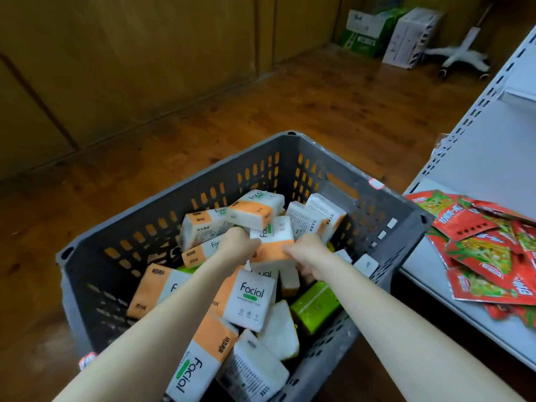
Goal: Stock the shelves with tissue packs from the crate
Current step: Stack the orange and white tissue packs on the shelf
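Reaching into the crate (278,146), left hand (236,245) and right hand (311,255) gripped one tissue pack (274,236), long axis twelve-to-six. The shelf (426,265) lay at three o'clock, nearer the right hand.

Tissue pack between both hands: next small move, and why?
Probably lift the tissue pack straight up out of the crate: left hand and right hand grip its two ends, and the shelf to the right has bare space beside the red packets.

Tissue packs (251,300) in crate (95,265) — shelf (429,262) just right.
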A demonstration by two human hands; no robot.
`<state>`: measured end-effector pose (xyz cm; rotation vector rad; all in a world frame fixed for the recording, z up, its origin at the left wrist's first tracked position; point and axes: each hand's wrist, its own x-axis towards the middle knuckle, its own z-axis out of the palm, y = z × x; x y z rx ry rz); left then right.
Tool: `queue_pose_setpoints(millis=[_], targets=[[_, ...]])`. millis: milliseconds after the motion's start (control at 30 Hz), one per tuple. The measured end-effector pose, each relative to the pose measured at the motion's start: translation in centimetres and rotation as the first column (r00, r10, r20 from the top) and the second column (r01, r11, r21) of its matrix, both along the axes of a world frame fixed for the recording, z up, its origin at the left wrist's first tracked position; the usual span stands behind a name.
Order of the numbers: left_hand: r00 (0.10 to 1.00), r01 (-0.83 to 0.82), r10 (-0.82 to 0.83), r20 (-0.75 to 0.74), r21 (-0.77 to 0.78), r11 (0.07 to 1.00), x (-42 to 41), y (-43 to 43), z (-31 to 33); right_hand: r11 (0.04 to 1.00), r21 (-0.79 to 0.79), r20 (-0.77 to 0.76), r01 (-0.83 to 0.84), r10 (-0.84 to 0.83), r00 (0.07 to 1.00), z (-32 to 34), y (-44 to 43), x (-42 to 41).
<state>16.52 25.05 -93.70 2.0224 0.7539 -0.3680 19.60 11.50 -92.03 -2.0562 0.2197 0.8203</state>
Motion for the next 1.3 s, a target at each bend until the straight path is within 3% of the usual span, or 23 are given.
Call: queue_pose_setpoints(millis=[133, 333, 400, 533, 667, 767, 900, 967, 1167, 1300], targets=[[1.000, 0.005, -0.003, 0.013, -0.141, 0.990, -0.2, -1.7, 1.3, 0.977, 0.093, 0.125, 0.190, -0.200, 0.972, 1.2, -2.1, 1.1], [0.955, -0.093, 0.150, 0.256, -0.223, 0.970, 0.5, -5.5, 4.1, 0.955, 0.235, 0.325, 0.178, -0.250, 0.912, 5.5, -7.3, 2.0], [0.920, -0.119, 0.227, 0.319, -0.325, 0.938, 0.9, -7.3, 5.6, 0.945, 0.285, 0.391, 0.164, -0.270, 0.880, 7.3, -9.3, 2.0], [0.901, -0.022, 0.221, 0.372, -0.470, 0.882, 1.6, -11.2, 8.4, 0.916, 0.352, 0.453, 0.193, -0.347, 0.821, 10.0, -13.9, 2.3], [0.813, 0.062, 0.253, 0.525, -0.510, 0.858, 2.3, -15.6, 11.4, 0.826, 0.480, 0.455, 0.296, -0.522, 0.721, 12.4, -18.4, 2.6], [0.754, 0.110, 0.287, 0.591, -0.544, 0.832, 3.8, -19.7, 14.2, 0.759, 0.553, 0.517, 0.343, -0.635, 0.574, 15.0, -22.1, 2.8], [0.686, 0.155, 0.307, 0.660, -0.545, 0.824, 6.7, -25.8, 18.2, 0.731, 0.590, 0.637, 0.343, -0.683, 0.358, 18.8, -27.8, 2.8], [0.662, 0.173, 0.288, 0.692, -0.515, 0.840, 8.3, -28.4, 19.9, 0.760, 0.549, 0.697, 0.349, -0.646, 0.311, 20.0, -30.5, 3.0], [0.673, 0.267, 0.121, 0.730, -0.392, 0.880, 13.2, -35.0, 22.8, 0.830, 0.404, 0.751, 0.386, -0.541, 0.378, 21.9, -36.6, 5.4], [0.661, 0.384, -0.200, 0.723, -0.097, 0.918, 15.8, -37.4, 23.3, 0.876, 0.302, 0.776, 0.375, -0.455, 0.436, 21.7, -39.1, 8.0]])
